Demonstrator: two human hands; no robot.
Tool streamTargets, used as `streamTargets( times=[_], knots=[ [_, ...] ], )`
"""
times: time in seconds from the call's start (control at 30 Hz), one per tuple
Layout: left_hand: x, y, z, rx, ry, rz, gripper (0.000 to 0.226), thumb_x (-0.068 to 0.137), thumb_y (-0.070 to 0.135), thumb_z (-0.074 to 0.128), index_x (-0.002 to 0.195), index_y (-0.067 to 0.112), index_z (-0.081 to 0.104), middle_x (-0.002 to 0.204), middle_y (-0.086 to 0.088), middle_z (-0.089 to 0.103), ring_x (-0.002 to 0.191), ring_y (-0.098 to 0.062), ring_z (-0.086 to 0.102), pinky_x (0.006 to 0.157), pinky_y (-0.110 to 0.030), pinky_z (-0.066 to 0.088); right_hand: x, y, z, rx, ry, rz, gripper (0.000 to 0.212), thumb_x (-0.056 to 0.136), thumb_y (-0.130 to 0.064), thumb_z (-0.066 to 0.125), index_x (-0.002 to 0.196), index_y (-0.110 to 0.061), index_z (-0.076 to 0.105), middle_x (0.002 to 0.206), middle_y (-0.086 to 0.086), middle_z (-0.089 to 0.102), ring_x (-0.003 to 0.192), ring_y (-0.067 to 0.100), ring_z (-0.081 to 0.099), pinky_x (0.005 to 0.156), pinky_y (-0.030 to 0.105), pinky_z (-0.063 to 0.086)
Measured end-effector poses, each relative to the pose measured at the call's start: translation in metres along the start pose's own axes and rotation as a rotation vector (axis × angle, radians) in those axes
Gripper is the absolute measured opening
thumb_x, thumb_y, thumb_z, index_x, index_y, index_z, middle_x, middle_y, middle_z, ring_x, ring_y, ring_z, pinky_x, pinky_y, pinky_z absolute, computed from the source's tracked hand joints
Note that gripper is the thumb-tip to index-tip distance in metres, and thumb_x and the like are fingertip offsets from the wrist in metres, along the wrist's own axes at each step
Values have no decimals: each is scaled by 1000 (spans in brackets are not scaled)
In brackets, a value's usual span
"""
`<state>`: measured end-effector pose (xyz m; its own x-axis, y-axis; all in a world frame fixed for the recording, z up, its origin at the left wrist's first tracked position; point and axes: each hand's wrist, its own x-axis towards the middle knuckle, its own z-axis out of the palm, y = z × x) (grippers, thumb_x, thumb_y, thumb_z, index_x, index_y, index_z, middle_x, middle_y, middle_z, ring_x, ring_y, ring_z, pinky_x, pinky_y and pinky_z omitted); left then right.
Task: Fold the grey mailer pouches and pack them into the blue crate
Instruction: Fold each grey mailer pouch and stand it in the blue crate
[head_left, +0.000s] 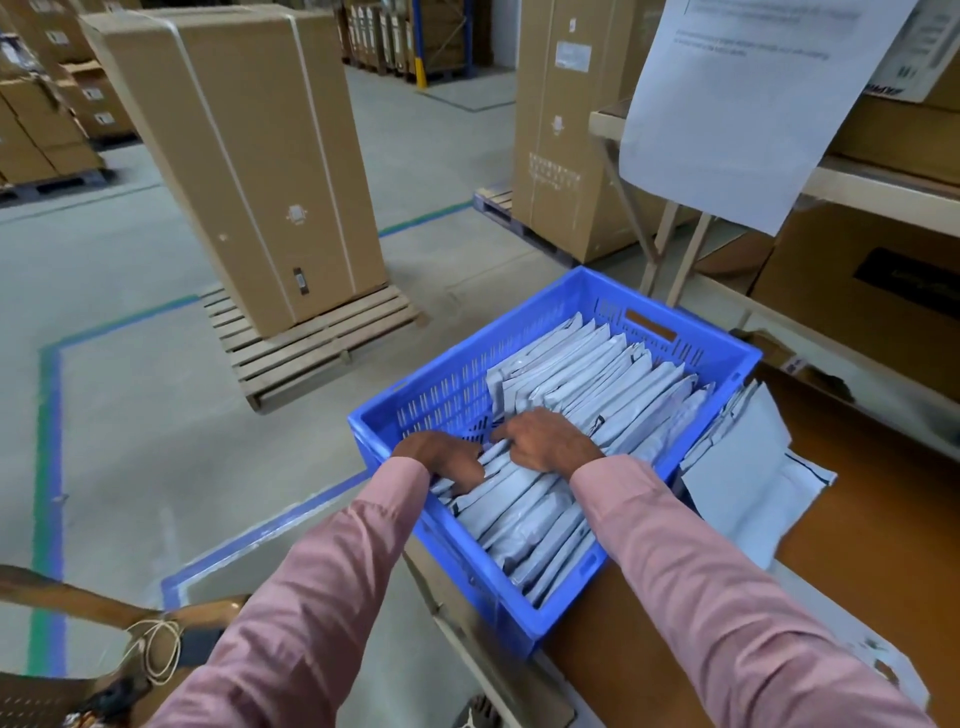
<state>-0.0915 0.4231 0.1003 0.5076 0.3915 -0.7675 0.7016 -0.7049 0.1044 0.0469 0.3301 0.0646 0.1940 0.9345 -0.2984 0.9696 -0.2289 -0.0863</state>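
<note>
A: While your sleeves (701, 561) reach forward, where do your hands sit?

B: Both are inside the crate (561, 618), at its near-left corner. Your left hand (447, 460) has its fingers curled down among the pouches (587, 410) by the left wall; whether they pinch one, you cannot tell from here. Your right hand (545, 439) lies knuckles up on the row, fingers bent over the pouch edges and pressing them.

A: And the crate?

B: It stands on the desk (857, 525), at the desk's left edge, its near corner at that edge. Folded pouches stand on edge in it, packed in rows from near wall to far wall.

A: Anything loose?

B: Unfolded pouches (748, 467) lie on the desk, touching the crate's right wall. Beyond, on the floor (130, 415), a tall carton (244, 156) stands on a pallet (317, 348).
</note>
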Motion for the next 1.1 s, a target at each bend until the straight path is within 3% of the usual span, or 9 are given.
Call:
streamTargets(
  times=[0.1, 0.23, 0.33, 0.43, 0.6, 0.73, 0.9, 1.0, 1.1],
  knots=[
    [0, 2, -3, -6, -19, 17, 88, 75, 16, 57, 157, 37, 30, 137, -12, 58, 98, -29, 68, 59, -25, 41, 5, 1, 4, 6, -37, 8, 56, 94, -15, 46, 143, -40, 58, 150, 1, 56, 134, 28, 52, 119, 42, 30],
    [2, 0, -4, -14, -65, 25, 71, 68, 19, 60, 138, 28, 49, 117, -4, 52, 64, -22, 50, 58, -27, 39, 7, -2, 2, 22, -50, 33, 56, 97, -17, 44, 146, -41, 55, 153, 2, 53, 141, 28, 45, 124, 43, 23],
    [11, -2, -1, -17, -68, 9, 66, 57, 23, 61, 119, 36, 45, 113, -2, 49, 83, -26, 51, 69, -30, 44, 5, -2, 3, 21, -56, 35, 55, 98, -18, 44, 146, -40, 56, 150, 5, 56, 138, 26, 49, 124, 42, 22],
    [25, -6, 3, -39, -9, 50, 86, 51, 26, 60, 136, 34, 49, 122, 0, 53, 106, -26, 57, 90, -34, 50, 1, -3, 2, 49, -48, 49, 54, 97, -17, 45, 144, -38, 58, 147, 6, 59, 135, 26, 52, 124, 42, 22],
    [22, -1, 0, -212, 163, 162, 42, 74, 27, 52, 116, 26, 54, 106, -9, 59, 84, -27, 51, 76, -37, 39, -2, -3, -2, 125, 55, 119, 50, 84, -17, 51, 130, -31, 67, 128, 6, 68, 123, 33, 58, 104, 42, 45],
    [19, -4, 3, -305, 400, 213, 61, 87, 41, 41, 142, 19, 57, 148, -11, 56, 130, -33, 57, 107, -41, 47, -15, -1, -9, 193, 212, 189, 42, 80, -14, 54, 116, -27, 68, 120, 2, 71, 114, 35, 61, 92, 40, 52],
    [9, 7, 7, -112, 716, 284, 75, 69, 31, 38, 139, 13, 54, 138, -13, 58, 128, -37, 55, 101, -47, 49, -44, 2, -21, 132, 411, 224, 34, 89, -14, 57, 121, -17, 67, 126, 2, 64, 117, 31, 58, 101, 36, 42],
    [-4, 34, 14, -36, 887, 349, 73, 71, 29, 37, 141, 14, 54, 141, -11, 56, 130, -36, 53, 106, -46, 45, -64, 18, -19, 95, 517, 250, 38, 86, -15, 58, 123, -19, 65, 126, -2, 63, 123, 22, 58, 116, 35, 29],
    [-15, 69, 25, -11, 992, 421, 71, 75, 28, 40, 143, 14, 53, 147, -13, 51, 135, -35, 47, 107, -45, 39, -94, 42, -8, 155, 687, 336, 43, 81, -9, 56, 121, -16, 67, 125, 0, 65, 120, 24, 61, 116, 40, 31]
  ],
)
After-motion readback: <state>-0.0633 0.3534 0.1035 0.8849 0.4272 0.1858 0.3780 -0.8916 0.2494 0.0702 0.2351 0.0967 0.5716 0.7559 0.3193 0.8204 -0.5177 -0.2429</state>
